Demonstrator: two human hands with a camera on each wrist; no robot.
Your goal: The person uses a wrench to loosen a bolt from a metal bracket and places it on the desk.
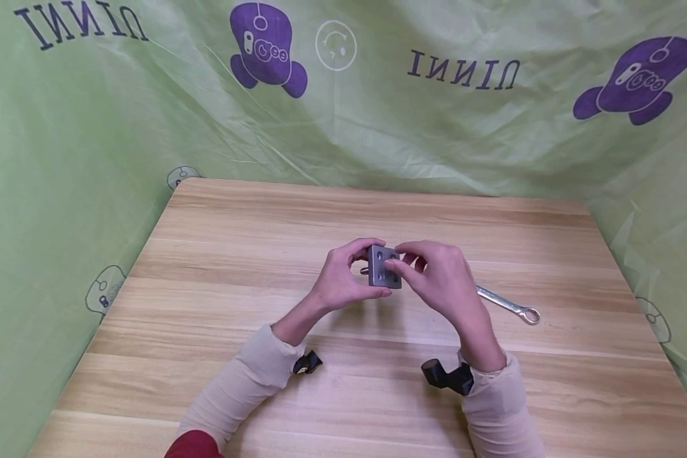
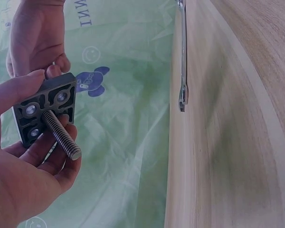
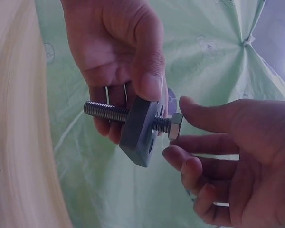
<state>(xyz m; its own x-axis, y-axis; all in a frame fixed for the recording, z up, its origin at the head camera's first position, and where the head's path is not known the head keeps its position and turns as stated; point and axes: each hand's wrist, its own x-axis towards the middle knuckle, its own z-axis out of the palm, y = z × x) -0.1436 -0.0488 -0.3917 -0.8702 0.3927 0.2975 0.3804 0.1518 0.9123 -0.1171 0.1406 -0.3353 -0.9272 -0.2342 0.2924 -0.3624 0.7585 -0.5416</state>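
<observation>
My left hand grips a dark grey square plate by its edges, raised over the table. A hex bolt passes through the plate's middle. Its long threaded end sticks out on the ribbed side, beside my left fingers. On the flat side, some thread shows between the plate and the hex head. My right hand is at that head, with fingertips right by it and the thumb slightly apart from it in the right wrist view. Round holes with metal inserts show near the plate's corners.
A combination wrench lies on the wooden table, right of my right hand. Green printed cloth hangs behind the table and along its sides. Black mounts are strapped at both wrists over pale sleeves.
</observation>
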